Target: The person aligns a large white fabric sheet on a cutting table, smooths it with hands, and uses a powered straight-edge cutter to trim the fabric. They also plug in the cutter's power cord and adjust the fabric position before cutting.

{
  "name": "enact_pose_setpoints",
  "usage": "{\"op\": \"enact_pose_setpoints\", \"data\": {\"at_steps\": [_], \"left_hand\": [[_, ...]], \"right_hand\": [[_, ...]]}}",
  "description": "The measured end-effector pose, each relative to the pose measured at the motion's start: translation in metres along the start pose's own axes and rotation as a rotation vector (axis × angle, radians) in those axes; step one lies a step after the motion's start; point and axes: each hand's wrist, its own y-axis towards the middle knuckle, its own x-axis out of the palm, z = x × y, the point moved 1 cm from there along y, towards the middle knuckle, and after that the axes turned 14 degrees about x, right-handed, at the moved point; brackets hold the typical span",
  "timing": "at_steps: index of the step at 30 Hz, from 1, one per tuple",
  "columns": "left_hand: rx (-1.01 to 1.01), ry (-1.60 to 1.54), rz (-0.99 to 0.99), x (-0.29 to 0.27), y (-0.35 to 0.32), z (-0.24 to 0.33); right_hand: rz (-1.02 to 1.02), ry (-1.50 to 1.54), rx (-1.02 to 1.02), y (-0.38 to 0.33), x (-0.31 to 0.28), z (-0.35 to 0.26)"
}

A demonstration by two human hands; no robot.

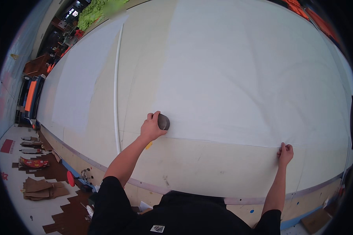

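A large white sheet of fabric (215, 86) lies over the table, with faint wrinkles toward its right half. My left hand (151, 127) grips a dark, round weight (163, 122) at the sheet's near left corner. Farther right, my right hand (285, 153) pinches the sheet's near edge, with thumb and fingers closed on it. The tabletop (192, 164) is pale cream and shows between the sheet and my body.
To the left, a long white rod (116, 86) lies lengthwise away from me, with a second white sheet (80, 78) beyond it. Bright green material (94, 13) is heaped at the far left. Brown paper pieces (43, 188) hang at lower left.
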Motion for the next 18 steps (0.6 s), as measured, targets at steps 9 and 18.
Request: {"op": "enact_pose_setpoints", "data": {"at_steps": [9, 18], "left_hand": [[0.017, 0.011, -0.049, 0.016, -0.002, -0.007], [0.444, 0.066, 0.425, 0.028, -0.035, 0.058]], "right_hand": [[-0.007, 0.0, 0.007, -0.006, -0.001, -0.001], [0.024, 0.133, 0.062, -0.003, -0.001, -0.006]]}}
